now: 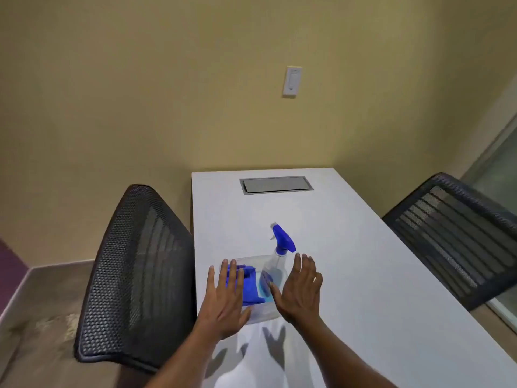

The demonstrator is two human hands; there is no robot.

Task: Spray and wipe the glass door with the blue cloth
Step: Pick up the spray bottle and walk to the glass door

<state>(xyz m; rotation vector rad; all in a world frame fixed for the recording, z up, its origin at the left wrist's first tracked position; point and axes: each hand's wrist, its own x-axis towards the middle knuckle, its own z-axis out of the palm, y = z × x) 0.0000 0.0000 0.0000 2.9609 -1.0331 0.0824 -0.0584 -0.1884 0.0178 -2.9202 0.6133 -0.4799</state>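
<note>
A clear plastic tub (265,315) stands on the white table (349,261). Inside it lie a folded blue cloth (250,285) on the left and a clear spray bottle (275,268) with a blue trigger head and blue liquid on the right. My left hand (225,301) hovers flat over the tub's left side and part of the cloth, fingers spread, holding nothing. My right hand (300,289) hovers at the tub's right side beside the bottle, fingers apart and empty. A glass panel (500,169) shows at the far right edge.
A black mesh chair (137,275) stands against the table's left edge, another mesh chair (458,233) at the right. A grey cable hatch (275,184) is set in the table's far end. A wall switch (291,81) is on the beige wall.
</note>
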